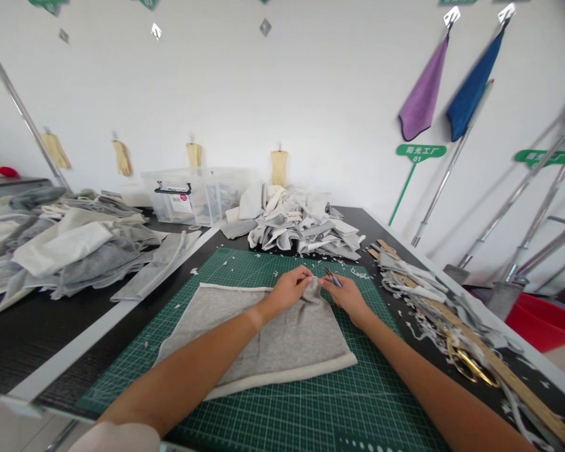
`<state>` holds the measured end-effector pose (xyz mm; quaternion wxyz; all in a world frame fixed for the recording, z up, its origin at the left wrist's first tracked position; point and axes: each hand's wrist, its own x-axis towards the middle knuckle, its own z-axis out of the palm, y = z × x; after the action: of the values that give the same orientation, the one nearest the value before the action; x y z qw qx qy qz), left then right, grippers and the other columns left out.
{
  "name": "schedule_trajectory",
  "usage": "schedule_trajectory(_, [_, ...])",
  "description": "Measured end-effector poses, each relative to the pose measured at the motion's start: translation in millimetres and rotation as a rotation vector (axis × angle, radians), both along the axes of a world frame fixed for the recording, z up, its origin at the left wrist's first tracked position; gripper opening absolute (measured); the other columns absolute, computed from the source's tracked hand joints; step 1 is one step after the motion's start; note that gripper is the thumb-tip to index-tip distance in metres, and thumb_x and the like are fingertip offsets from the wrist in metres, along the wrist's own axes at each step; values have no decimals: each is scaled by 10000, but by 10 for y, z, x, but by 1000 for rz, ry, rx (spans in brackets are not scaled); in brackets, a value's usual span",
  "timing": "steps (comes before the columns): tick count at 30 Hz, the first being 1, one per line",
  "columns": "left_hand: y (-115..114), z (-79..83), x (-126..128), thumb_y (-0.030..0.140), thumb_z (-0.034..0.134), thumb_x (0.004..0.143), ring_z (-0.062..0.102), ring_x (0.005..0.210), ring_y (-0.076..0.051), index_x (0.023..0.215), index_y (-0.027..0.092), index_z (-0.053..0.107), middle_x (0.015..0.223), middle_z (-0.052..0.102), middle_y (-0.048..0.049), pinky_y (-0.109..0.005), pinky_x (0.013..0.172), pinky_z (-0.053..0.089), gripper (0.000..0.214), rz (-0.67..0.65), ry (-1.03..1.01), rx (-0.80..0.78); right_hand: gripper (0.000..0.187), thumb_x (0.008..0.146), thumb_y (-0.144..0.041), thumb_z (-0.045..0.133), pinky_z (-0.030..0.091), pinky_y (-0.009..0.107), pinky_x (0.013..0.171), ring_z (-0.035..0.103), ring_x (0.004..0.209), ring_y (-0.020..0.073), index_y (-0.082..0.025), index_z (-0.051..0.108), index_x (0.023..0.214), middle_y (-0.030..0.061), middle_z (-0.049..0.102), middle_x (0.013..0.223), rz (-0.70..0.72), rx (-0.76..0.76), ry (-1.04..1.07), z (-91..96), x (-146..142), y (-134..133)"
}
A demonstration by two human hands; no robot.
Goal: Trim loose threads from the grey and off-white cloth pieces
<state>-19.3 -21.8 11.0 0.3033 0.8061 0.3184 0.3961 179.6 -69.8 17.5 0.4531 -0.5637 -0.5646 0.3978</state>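
Green cutting mat [245,270] on a black table [355,218], with grey fabric [258,333] lying at its centre. Left hand [287,292] pinches the fabric's upper edge, fingers together. Right hand [346,298] is closed on small blue-handled snips [333,278], tips just beside the pinch. Scraps [301,229] lie heaped beyond the mat; gold-handled shears [471,370] lie at right.

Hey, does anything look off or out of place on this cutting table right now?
Yes, the grey fabric panel is rucked up at its top edge under the left hand instead of lying flat on the green cutting mat. White fabric scraps litter the mat's far edge, and gold-handled scissors lie among offcuts.
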Motion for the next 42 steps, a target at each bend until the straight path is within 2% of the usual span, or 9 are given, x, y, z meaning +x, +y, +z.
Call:
schedule_trajectory(3, [16,0,0,416,508,958,495,610,-125,998,175,654,682,598,20,-239,606,360,284,6,-8,-45,354,815,-546,661,268,233,473,385,482,112,-199,694,881,-35,480,537,-42,97,-109,21,-4,-9])
schedule_trajectory(7, [52,7,-1,411,509,953,537,682,-132,921,160,668,746,636,2,-237,650,386,298,-15,-48,-42,276,867,-485,616,296,239,509,404,521,129,-231,686,949,-42,481,579,-80,212,-227,23,-3,-29])
schedule_trajectory(10, [79,3,1,408,516,946,532,683,-131,910,154,667,735,626,3,-232,648,389,298,-32,-73,-65,278,903,-500,572,303,247,531,413,542,141,-248,669,970,-47,464,579,-67,235,-281,25,-18,-59])
schedule_trajectory(13, [95,5,4,408,522,939,547,718,-139,910,143,669,773,644,-12,-232,662,408,305,-41,-104,-115,327,931,-550,525,335,255,589,463,605,150,-246,646,916,-40,521,646,-66,262,-351,51,-45,-97])
schedule_trajectory(23, [76,37,-5,354,567,916,603,775,-155,922,123,691,842,693,-47,-245,714,448,262,-113,-172,-169,408,985,-595,403,367,260,671,564,695,175,-252,561,832,-39,580,694,-50,235,-480,116,-132,-200])
schedule_trajectory(34, [102,1,0,351,577,910,619,774,-158,958,124,714,847,711,-49,-250,718,453,269,-109,-184,-202,414,1018,-591,309,348,258,654,578,667,189,-262,502,857,-31,573,690,-15,229,-557,120,-162,-236])
schedule_trajectory(42, [117,-17,1,359,588,906,630,778,-162,945,122,716,849,722,-56,-256,730,464,272,-118,-186,-221,370,1033,-549,314,322,251,633,575,636,182,-266,492,873,-41,547,671,18,257,-590,90,-142,-213])
